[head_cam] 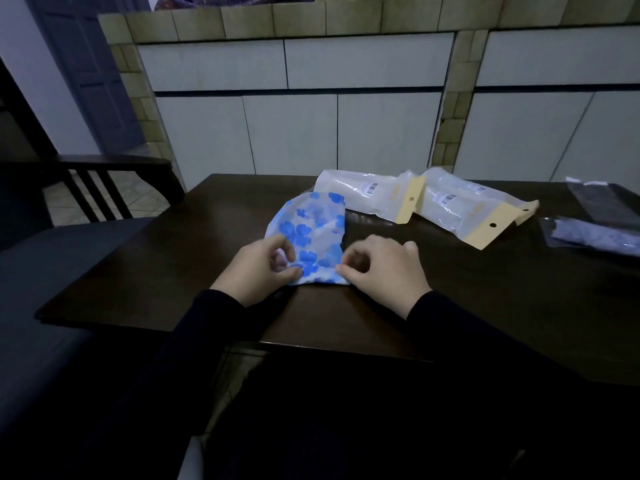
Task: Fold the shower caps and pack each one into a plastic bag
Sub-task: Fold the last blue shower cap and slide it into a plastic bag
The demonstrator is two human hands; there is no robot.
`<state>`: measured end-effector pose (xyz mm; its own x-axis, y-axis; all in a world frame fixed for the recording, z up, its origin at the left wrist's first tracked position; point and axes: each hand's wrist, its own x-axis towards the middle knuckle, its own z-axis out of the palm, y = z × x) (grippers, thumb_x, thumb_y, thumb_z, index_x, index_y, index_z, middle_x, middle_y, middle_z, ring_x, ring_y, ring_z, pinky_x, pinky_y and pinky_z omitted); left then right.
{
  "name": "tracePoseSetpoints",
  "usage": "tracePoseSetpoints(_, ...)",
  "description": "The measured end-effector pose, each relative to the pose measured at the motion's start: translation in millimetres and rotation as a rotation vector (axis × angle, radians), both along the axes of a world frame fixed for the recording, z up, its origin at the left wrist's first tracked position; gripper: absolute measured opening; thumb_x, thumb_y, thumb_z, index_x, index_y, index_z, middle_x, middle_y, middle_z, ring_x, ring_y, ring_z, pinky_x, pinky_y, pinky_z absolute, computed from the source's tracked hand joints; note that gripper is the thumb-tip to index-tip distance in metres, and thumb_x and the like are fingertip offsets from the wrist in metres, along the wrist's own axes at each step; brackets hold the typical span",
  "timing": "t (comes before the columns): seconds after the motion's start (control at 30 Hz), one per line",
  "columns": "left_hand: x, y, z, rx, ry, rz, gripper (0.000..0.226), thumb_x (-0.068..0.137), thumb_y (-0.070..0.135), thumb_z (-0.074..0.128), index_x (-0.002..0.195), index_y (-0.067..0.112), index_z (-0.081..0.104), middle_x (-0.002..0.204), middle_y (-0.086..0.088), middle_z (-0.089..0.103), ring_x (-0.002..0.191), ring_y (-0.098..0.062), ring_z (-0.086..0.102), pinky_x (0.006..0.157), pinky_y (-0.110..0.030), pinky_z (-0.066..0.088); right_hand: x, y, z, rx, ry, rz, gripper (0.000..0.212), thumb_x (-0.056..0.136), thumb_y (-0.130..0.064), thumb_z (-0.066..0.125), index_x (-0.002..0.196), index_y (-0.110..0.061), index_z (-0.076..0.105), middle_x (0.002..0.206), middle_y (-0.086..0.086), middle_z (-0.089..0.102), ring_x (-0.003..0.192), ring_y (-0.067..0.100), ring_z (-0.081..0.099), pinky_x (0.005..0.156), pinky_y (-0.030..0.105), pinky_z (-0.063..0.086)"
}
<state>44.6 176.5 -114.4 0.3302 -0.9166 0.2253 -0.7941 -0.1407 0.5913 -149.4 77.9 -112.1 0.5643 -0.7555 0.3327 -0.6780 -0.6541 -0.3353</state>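
A translucent shower cap (311, 230) with blue flowers lies partly folded on the dark wooden table (485, 306), near its front middle. My left hand (258, 268) pinches the cap's near left corner between thumb and fingers. My right hand (381, 268) pinches the near right corner. Behind the cap lie two clear plastic bags with yellow header strips, one (367, 195) just beyond it and one (464, 209) further right.
At the table's right edge lie a dark packet (602, 233) and another dark bag (599, 199) behind it. A dark chair (104, 174) stands off the table's left corner. White cabinet doors and a tiled counter face rise behind the table.
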Motion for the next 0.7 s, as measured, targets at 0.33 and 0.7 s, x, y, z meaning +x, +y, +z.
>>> tracePoseSetpoints(0.33,-1.1,5.5,-8.9,-0.069,-0.158,-0.111,0.007,0.085,0.035,0.069,0.088,0.030,0.072,0.088,0.014,0.066,0.090,-0.004,0.054,0.080,-0.021,0.043,7.4,11.5,1.5,-0.110,0.105,0.164,0.030,0.099,-0.046,0.041,0.101,-0.033,0.067,0.098,-0.010,0.063,0.095,0.015,0.056,0.080,0.035,0.025)
tracePoseSetpoints(0.7,12.8,8.0,0.5,-0.021,0.002,-0.176,0.020,0.073,0.048,0.072,0.088,0.034,0.076,0.090,0.015,0.067,0.091,0.003,0.058,0.075,-0.006,0.039,1.4,-0.5,7.2,0.062,0.088,0.152,0.025,0.089,-0.056,0.055,0.097,-0.039,0.071,0.093,-0.016,0.065,0.091,0.005,0.054,0.089,0.035,0.027)
